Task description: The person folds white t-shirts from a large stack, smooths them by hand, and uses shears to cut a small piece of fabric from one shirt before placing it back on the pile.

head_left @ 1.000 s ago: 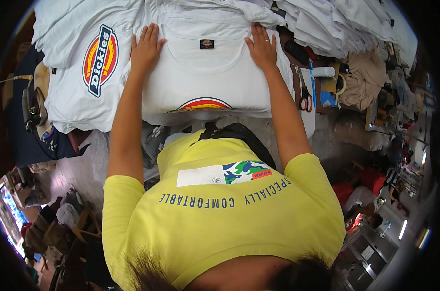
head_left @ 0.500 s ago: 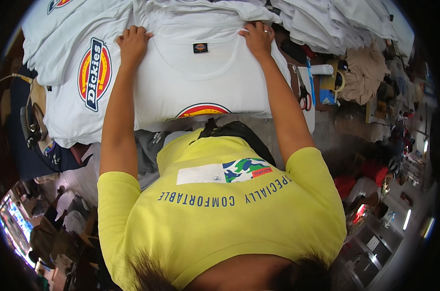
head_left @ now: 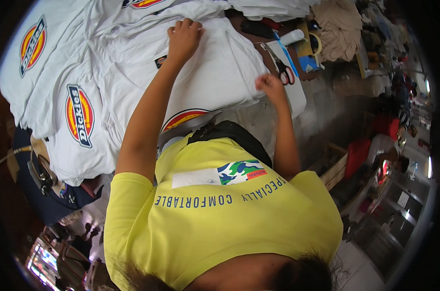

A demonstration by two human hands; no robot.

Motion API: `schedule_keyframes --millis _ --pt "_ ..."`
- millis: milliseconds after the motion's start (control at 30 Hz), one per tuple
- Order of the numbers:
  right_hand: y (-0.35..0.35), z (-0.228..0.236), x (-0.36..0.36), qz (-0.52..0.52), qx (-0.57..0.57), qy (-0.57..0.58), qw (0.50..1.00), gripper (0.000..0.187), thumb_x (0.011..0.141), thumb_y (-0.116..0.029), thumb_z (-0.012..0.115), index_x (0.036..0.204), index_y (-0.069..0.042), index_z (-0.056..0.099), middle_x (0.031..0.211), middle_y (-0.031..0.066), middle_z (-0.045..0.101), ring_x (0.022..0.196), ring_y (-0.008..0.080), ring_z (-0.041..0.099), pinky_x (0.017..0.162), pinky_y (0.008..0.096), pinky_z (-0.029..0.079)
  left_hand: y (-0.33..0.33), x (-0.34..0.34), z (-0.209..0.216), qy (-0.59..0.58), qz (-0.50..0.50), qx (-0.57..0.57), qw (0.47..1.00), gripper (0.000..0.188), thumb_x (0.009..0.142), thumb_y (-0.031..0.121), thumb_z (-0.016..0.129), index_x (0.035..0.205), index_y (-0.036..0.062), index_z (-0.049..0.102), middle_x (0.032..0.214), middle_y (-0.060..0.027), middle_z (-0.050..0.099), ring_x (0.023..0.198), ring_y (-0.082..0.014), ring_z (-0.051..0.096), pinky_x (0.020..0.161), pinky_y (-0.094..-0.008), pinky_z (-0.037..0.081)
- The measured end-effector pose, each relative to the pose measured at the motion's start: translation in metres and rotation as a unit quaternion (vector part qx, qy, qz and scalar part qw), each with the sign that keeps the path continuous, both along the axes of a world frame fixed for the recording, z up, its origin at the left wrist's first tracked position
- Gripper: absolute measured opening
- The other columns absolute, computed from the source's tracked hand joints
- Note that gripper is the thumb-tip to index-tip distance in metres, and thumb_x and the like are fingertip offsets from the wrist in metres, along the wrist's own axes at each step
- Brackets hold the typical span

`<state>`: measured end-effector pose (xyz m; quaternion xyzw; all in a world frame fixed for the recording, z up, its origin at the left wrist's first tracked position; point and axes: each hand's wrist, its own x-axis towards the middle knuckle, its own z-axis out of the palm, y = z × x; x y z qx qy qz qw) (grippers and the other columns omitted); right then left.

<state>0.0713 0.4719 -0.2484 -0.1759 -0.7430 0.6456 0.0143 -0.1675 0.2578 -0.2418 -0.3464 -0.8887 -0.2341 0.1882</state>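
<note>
A white T-shirt [head_left: 220, 68] lies in front of me, its small dark neck label showing and part of a red and yellow print at its near edge. My left hand [head_left: 185, 38] is at the far side of this shirt, by the neckline, its fingers bent down and closed on the cloth. At the shirt's right edge is my right hand [head_left: 272, 88], smeared by motion; its fingers look curled, but I cannot make out anything in them. Scissors [head_left: 285, 72] with red and black handles lie just beyond that hand, apart from it.
More white printed T-shirts [head_left: 55, 63] are heaped on the left and at the back. On the right are a white roll [head_left: 291, 37], a tape roll [head_left: 315, 44] and a beige cloth pile [head_left: 336, 26]. A person [head_left: 382, 148] sits farther right.
My left hand has left the shirt's left shoulder and moved right across it. My right hand has come nearer, down the right edge. The view has turned, and the shirt's cloth lies more wrinkled.
</note>
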Motion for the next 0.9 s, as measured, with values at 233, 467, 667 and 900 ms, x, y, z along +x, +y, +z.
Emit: schedule_keyframes --millis 233,467,667,900 --pt "-0.001 -0.063 0.085 -0.098 0.05 -0.05 0.993 0.017 0.076 -0.011 0.068 0.088 -0.002 0.059 0.082 0.0004 0.06 0.077 0.009 0.055 0.072 0.0226 0.043 0.066 -0.003 -0.029 0.071 -0.044 -0.052 0.995 0.038 0.079 0.046 0.052 0.083 0.0084 0.054 0.085 -0.0053 0.053 0.087 -0.0243 0.05 0.071 -0.0451 0.036" --pt "-0.008 -0.087 0.082 -0.072 -0.167 -0.128 0.975 0.02 0.075 -0.008 0.068 0.092 -0.003 0.059 0.085 0.0006 0.06 0.079 0.0094 0.054 0.075 0.0222 0.041 0.071 -0.017 -0.024 0.028 -0.105 -0.069 0.992 0.033 0.083 0.04 0.05 0.086 0.007 0.051 0.09 -0.0081 0.057 0.088 -0.0282 0.053 0.072 -0.0431 0.041" --pt "-0.017 -0.113 0.123 -0.164 -0.234 -0.037 0.958 0.013 0.076 -0.006 0.067 0.084 -0.004 0.057 0.079 -0.0014 0.057 0.073 0.007 0.051 0.071 0.02 0.04 0.071 -0.025 -0.026 -0.057 -0.086 -0.064 0.993 0.025 0.085 0.032 0.049 0.087 0.0073 0.05 0.086 -0.0126 0.061 0.081 -0.0319 0.058 0.069 -0.0419 0.044" --pt "-0.042 -0.111 0.119 -0.223 0.085 0.032 0.97 0.015 0.072 -0.005 0.068 0.08 -0.003 0.056 0.078 0.003 0.057 0.075 0.0138 0.052 0.071 0.0261 0.042 0.058 -0.043 -0.018 -0.249 -0.225 0.023 0.942 0.029 0.08 0.027 0.06 0.091 0.0007 0.057 0.089 -0.0147 0.062 0.082 -0.0325 0.058 0.073 -0.036 0.045"
